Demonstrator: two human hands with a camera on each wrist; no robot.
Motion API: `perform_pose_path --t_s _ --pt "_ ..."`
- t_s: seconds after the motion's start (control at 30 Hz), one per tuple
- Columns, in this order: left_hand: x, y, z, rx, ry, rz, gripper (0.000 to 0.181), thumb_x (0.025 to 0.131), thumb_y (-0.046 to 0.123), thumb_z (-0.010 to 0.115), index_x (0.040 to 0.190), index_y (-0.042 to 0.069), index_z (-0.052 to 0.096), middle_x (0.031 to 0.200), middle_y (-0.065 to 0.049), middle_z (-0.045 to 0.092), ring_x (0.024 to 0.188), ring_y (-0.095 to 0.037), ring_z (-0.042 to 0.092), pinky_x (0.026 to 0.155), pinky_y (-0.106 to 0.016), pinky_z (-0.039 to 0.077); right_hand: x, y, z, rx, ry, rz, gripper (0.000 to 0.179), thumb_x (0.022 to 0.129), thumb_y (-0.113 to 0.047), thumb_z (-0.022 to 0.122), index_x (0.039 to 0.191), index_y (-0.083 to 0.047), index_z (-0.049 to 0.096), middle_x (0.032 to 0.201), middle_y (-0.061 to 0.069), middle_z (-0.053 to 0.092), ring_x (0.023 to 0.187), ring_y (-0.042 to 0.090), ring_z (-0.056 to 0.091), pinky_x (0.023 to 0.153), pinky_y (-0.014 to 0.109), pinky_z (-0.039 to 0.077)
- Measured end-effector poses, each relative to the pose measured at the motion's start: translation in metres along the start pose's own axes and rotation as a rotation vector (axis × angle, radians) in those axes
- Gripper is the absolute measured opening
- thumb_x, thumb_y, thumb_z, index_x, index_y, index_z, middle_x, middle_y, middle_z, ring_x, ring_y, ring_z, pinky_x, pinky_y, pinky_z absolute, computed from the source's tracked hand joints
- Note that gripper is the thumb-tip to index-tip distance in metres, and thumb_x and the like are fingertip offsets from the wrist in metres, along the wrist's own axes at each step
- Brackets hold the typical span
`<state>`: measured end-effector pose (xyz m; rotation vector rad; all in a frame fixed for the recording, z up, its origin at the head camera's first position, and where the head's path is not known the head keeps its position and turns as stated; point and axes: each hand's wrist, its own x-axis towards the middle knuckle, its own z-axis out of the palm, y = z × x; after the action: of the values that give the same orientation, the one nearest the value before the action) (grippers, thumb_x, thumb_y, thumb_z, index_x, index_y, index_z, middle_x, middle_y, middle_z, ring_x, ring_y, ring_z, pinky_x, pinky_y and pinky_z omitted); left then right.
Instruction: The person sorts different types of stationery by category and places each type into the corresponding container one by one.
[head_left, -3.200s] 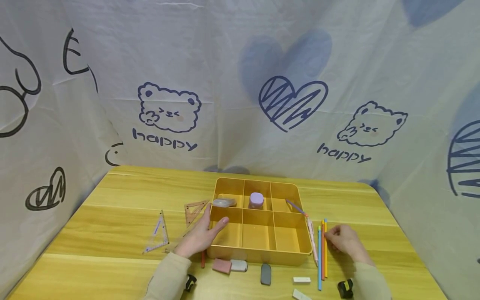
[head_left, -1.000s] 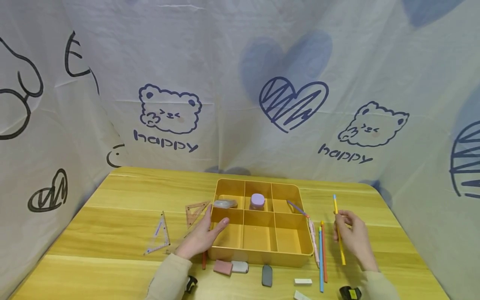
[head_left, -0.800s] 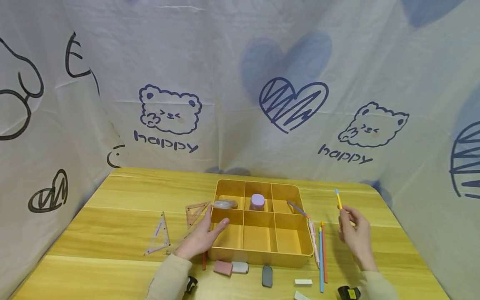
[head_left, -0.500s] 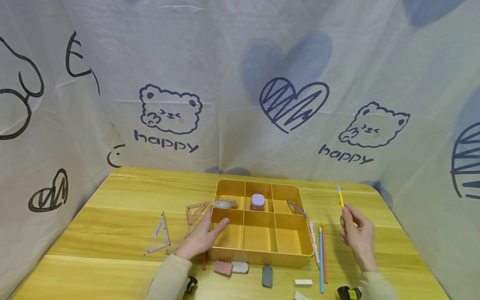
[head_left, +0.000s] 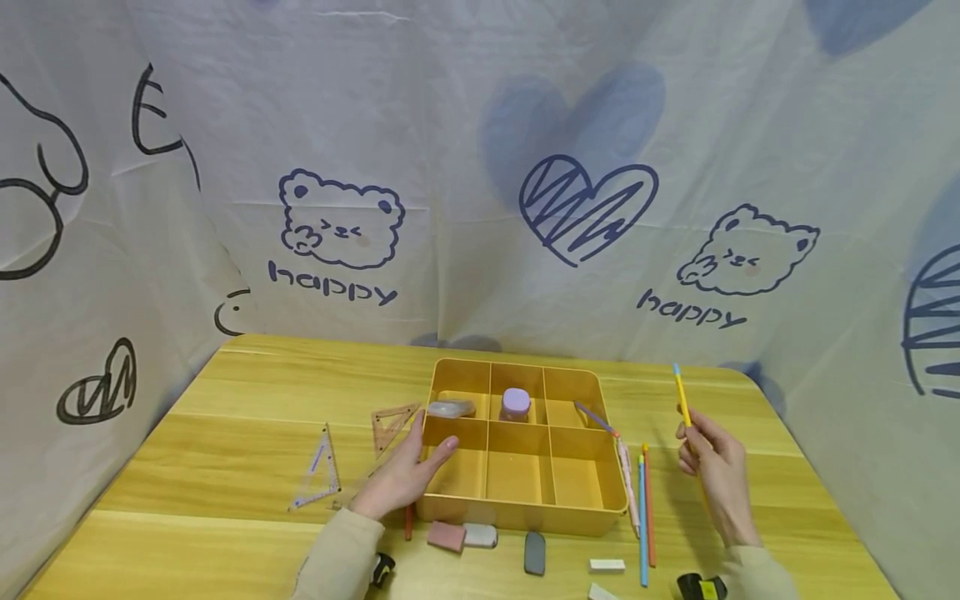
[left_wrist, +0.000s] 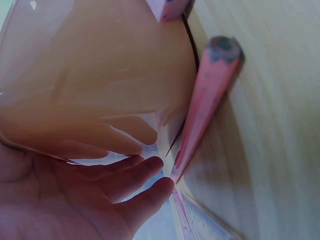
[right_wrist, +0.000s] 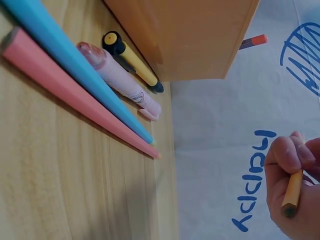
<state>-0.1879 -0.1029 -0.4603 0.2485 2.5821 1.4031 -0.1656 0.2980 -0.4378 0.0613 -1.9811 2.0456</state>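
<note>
My right hand [head_left: 718,467] pinches a yellow pencil [head_left: 682,396] with a blue end, raised above the table right of the organizer box. In the right wrist view the pencil's dark other end [right_wrist: 290,202] sticks out below the fingers. My left hand [head_left: 401,475] rests against the left side of the yellow organizer box [head_left: 517,515]; its fingers lie fairly straight along the outer wall, thumb over the rim. Beneath those fingers a red pencil [left_wrist: 207,100] lies beside the box. A blue pencil [head_left: 642,517] and a red-orange pencil [head_left: 649,508] lie between box and right hand.
The box holds a lilac lidded item [head_left: 515,403], a clear item [head_left: 452,407] and a purple pencil [head_left: 596,418] leaning over its edge. A pink pen [head_left: 627,487], triangle rulers [head_left: 318,471], a pink eraser [head_left: 446,536], a dark grey eraser [head_left: 534,553] and white blocks [head_left: 607,565] lie around.
My right hand has picked the yellow pencil up from beside the other pencils, lifted it to the right and tilted it upward. My left hand has stayed at the box.
</note>
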Motion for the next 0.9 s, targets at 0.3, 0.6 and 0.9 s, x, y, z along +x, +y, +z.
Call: perform_pose_path --t_s 0.3,0.6,0.9 --pt "0.001 0.000 0.000 -0.007 -0.002 -0.004 0.091 0.105 0.048 0.048 0.159 -0.007 0.001 0.162 -0.036 0.016 0.147 -0.053 0.028 0.121 -0.064 0.027 0.000 0.000 0.001 -0.170 -0.027 -0.052 0.044 0.105 0.003 0.041 0.146 0.019 0.036 0.094 -0.016 0.068 0.067 0.006 0.048 0.057 0.021 0.042" --pt "0.000 0.000 0.000 -0.014 -0.005 -0.013 0.091 0.105 0.049 0.048 0.159 -0.007 0.000 0.162 -0.035 0.014 0.148 -0.053 0.026 0.121 -0.064 0.025 0.000 0.001 0.004 -0.018 -0.005 0.016 0.020 0.103 -0.014 0.056 0.121 -0.006 0.060 0.085 -0.008 0.071 0.054 0.003 0.045 0.042 0.027 0.030" --pt "-0.001 0.001 0.000 -0.027 -0.010 -0.014 0.093 0.104 0.051 0.048 0.159 -0.006 -0.001 0.164 -0.034 0.010 0.149 -0.052 0.023 0.123 -0.063 0.022 0.002 -0.001 0.011 -0.075 0.293 0.030 0.007 0.094 -0.011 0.071 0.091 -0.006 0.074 0.051 -0.004 0.055 0.042 0.005 0.040 0.040 0.023 0.033"
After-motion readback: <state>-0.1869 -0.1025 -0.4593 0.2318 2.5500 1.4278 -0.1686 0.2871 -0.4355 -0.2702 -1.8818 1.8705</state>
